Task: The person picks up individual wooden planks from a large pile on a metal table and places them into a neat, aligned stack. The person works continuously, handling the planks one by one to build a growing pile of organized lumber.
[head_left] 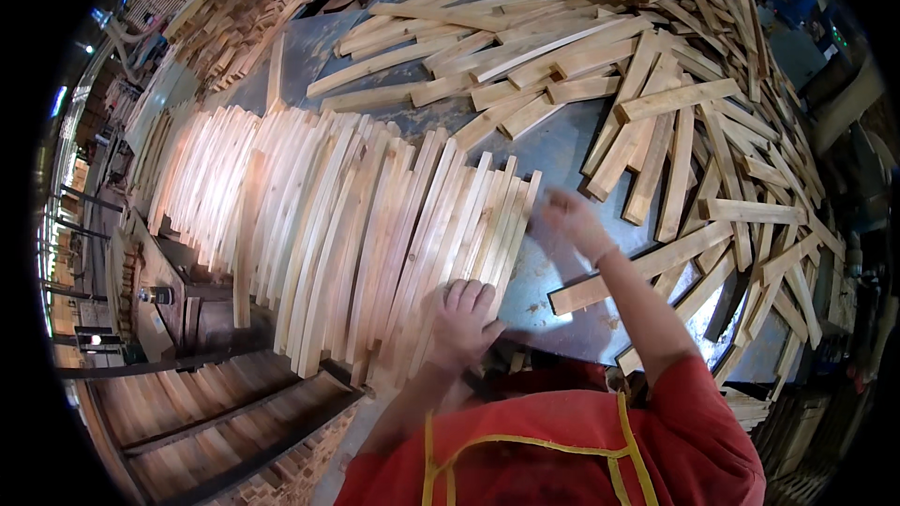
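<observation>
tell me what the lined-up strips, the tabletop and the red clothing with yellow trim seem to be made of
Lined-up strips: wood, apparently bare; pale tan colour and visible grain. Tabletop: probably sheet metal, scuffed, from its grey-blue sheen and reflections, though coated board is possible. Red clothing: matte fabric, judging by how it drapes; fibre unclear. Yellow trim: likely fabric tape, flat bands.

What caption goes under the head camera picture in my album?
Left hand on a row of wooden slats, blurred right hand beside it, loose slats piled across the table.
</observation>
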Demonstrator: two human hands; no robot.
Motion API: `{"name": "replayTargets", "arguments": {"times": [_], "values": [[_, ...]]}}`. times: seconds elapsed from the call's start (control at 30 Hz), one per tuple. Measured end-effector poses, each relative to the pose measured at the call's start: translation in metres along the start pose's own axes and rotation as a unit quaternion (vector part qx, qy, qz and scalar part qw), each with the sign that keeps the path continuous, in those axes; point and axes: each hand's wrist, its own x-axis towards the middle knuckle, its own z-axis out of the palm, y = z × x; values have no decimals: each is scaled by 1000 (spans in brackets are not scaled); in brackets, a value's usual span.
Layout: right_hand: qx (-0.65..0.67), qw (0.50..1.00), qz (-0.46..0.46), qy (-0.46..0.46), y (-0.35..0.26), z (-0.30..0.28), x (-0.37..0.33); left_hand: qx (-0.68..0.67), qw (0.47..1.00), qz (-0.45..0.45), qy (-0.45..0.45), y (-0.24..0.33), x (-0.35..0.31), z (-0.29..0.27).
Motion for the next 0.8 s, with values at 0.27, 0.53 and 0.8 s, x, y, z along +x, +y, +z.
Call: {"name": "replayTargets", "arguments": {"times": [0.27, 0.53, 0.8], "values": [[-58, 995, -75, 8, -29, -6, 125, 42, 969, -226, -90, -6, 61, 11], [-46, 996, -27, -68, -28, -51, -37, -79, 921, -341, -170, -9, 117, -62], [-666, 712, -189, -117, 76, -80, -133, 175, 926, -300, -147, -119, 104, -127]]}}
